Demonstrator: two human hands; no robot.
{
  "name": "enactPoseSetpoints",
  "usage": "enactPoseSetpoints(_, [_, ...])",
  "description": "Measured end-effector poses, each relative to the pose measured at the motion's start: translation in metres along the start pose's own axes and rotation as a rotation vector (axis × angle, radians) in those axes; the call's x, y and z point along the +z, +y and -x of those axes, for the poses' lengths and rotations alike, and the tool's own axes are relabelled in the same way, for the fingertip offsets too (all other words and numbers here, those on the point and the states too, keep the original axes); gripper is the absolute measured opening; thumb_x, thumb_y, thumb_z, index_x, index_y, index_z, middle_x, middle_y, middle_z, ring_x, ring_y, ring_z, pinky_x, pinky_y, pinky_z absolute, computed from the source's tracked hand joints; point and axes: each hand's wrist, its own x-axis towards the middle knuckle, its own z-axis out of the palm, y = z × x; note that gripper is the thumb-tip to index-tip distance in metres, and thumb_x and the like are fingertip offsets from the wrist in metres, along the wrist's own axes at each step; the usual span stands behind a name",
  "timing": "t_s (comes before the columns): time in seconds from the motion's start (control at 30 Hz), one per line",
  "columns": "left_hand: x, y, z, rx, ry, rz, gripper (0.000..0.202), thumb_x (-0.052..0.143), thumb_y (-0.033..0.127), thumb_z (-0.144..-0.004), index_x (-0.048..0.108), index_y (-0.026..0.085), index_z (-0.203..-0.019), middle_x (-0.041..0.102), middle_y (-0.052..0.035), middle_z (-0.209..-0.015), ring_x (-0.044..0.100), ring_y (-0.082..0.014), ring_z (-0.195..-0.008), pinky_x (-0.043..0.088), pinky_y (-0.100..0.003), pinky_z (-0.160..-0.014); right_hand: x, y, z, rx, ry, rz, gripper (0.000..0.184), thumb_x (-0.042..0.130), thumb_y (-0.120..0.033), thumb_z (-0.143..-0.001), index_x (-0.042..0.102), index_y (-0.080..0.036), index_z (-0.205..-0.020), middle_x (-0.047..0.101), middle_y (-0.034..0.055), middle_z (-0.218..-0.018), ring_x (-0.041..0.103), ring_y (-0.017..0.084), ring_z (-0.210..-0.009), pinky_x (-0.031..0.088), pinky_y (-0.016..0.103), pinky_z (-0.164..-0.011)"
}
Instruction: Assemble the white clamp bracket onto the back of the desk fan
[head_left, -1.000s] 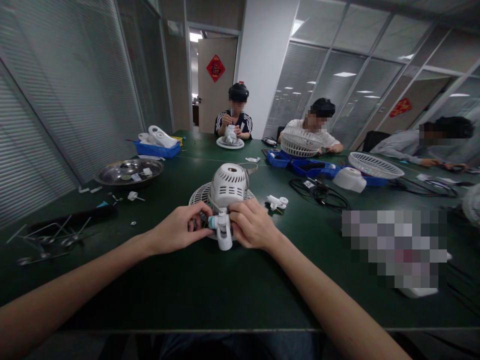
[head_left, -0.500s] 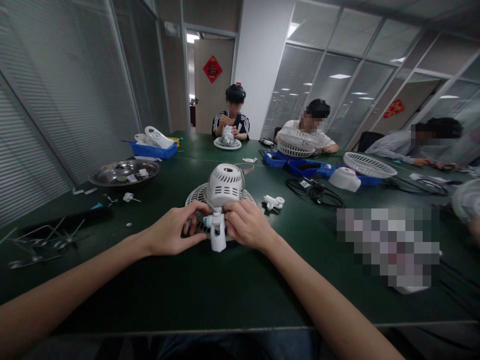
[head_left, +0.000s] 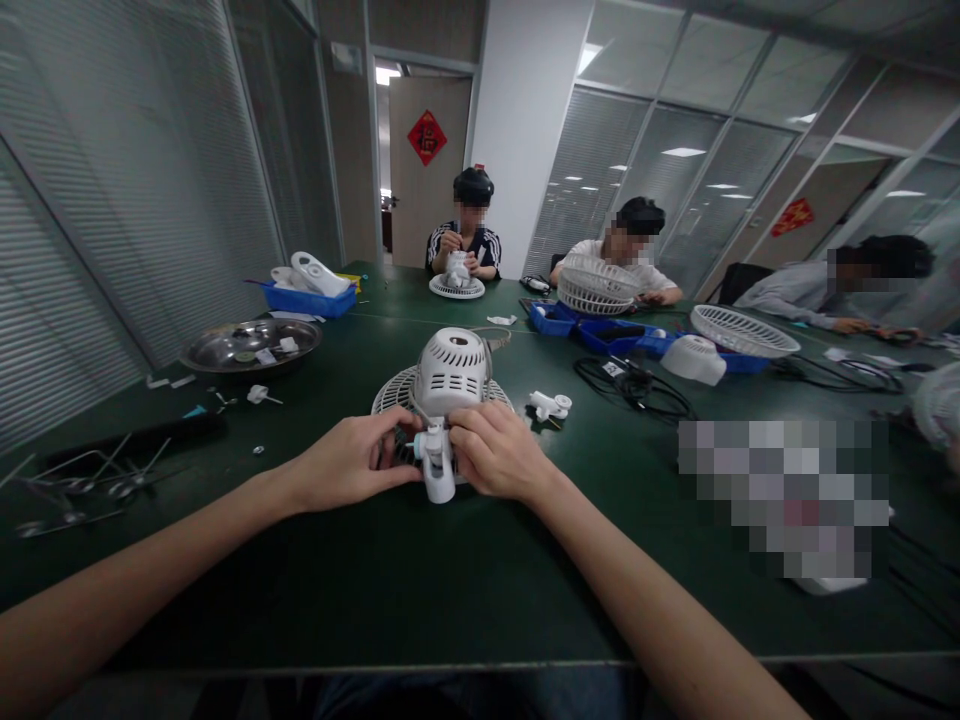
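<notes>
A white fan motor housing (head_left: 451, 370) stands on its round grille (head_left: 390, 392) in the middle of the green table (head_left: 450, 570). A small white bracket piece (head_left: 437, 472) juts toward me from the housing's base. My left hand (head_left: 351, 461) is curled against the left side of that piece, fingers pinched. My right hand (head_left: 496, 452) is closed on its right side, fingertips at the joint. What the fingertips pinch is hidden.
A small white part (head_left: 551, 404) lies right of the fan, beside a coiled black cable (head_left: 637, 390). A metal tray (head_left: 251, 344) and loose metal rods (head_left: 82, 480) are at left. Blue bins (head_left: 311, 298) and fan grilles (head_left: 744, 330) sit farther back. Three other people work across the table.
Both hands stay on the white piece at the fan's base with only slight finger shifts. The view drifted a little.
</notes>
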Motion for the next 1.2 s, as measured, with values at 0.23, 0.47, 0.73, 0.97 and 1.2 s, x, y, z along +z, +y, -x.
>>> enactPoseSetpoints(0.23, [0.0043,-0.0045,-0.0014,0.007,0.06,0.104,0.025,0.055,0.036,-0.088,0.05,0.02,-0.105,0.059,0.0011,-0.081,0.058,-0.0134,-0.067,0.045,-0.024,-0.059,-0.0005,-0.0026,-0.0011,0.058,-0.005,-0.023,0.008,0.044,-0.018,-0.088,0.052,-0.016,-0.089,0.063,0.0099,-0.098,0.05,0.02,-0.079,0.042,0.035,-0.067])
enactPoseSetpoints(0.47, [0.0012,0.0015,-0.0002,0.049,-0.015,0.089,0.029,0.04,0.041,-0.095,0.057,0.018,-0.098,0.06,-0.0009,-0.082,0.057,-0.0128,-0.067,0.046,-0.025,-0.063,-0.0028,0.0001,0.0008,0.033,-0.016,-0.059,0.012,0.046,-0.02,-0.087,0.052,-0.015,-0.096,0.063,0.0103,-0.099,0.052,0.021,-0.081,0.043,0.036,-0.069])
enactPoseSetpoints(0.73, [0.0034,-0.0039,-0.0014,0.034,0.038,0.305,0.046,0.065,0.041,-0.08,0.044,0.02,-0.115,0.06,-0.0006,-0.091,0.06,-0.0128,-0.067,0.049,-0.025,-0.058,0.0022,-0.0015,0.0007,0.06,0.01,-0.032,0.008,0.047,-0.019,-0.087,0.053,-0.016,-0.091,0.064,0.0092,-0.097,0.052,0.02,-0.081,0.044,0.035,-0.07])
enactPoseSetpoints(0.97, [0.0079,-0.0029,-0.0019,0.045,0.049,0.272,0.028,0.054,0.038,-0.088,0.053,0.017,-0.107,0.06,-0.0007,-0.086,0.059,-0.0126,-0.069,0.048,-0.024,-0.062,0.0008,-0.0021,0.0003,0.061,0.005,-0.038,0.008,0.046,-0.017,-0.088,0.052,-0.016,-0.094,0.063,0.0094,-0.099,0.052,0.02,-0.082,0.044,0.035,-0.07])
enactPoseSetpoints(1.2, [0.0012,-0.0027,-0.0014,0.086,-0.032,0.206,0.027,0.047,0.041,-0.092,0.057,0.016,-0.099,0.061,-0.0012,-0.086,0.058,-0.0123,-0.07,0.047,-0.024,-0.063,0.0021,-0.0009,-0.0003,0.01,0.023,-0.031,0.014,0.047,-0.016,-0.087,0.048,-0.016,-0.101,0.063,0.0102,-0.1,0.051,0.021,-0.082,0.043,0.035,-0.068])
